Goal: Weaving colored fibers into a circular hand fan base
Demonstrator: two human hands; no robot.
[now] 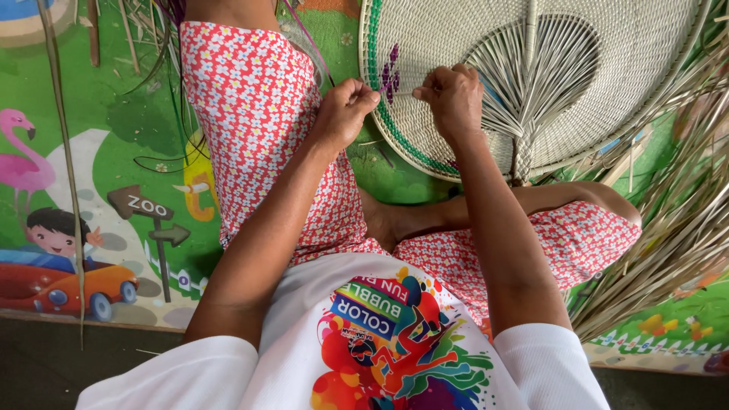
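A large round woven fan (pixel 630 83) of pale straw, with a green rim band and a small purple pattern, lies on the floor ahead of my crossed legs. My right hand (pixel 454 95) rests on its left part, fingers pinched on a thin straw strand (pixel 401 94). My left hand (pixel 345 110) is closed just off the fan's left rim, pinching the same thin strand from the other end. Radiating ribs fan out from a central stem at the fan's middle.
I sit on a colourful play mat (pixel 114 152) with cartoon pictures. Loose dry straw strips (pixel 676 250) lie piled at the right. Long green and purple strands (pixel 171 68) lie by my left leg. A dark floor edge (pixel 45 364) runs along the mat.
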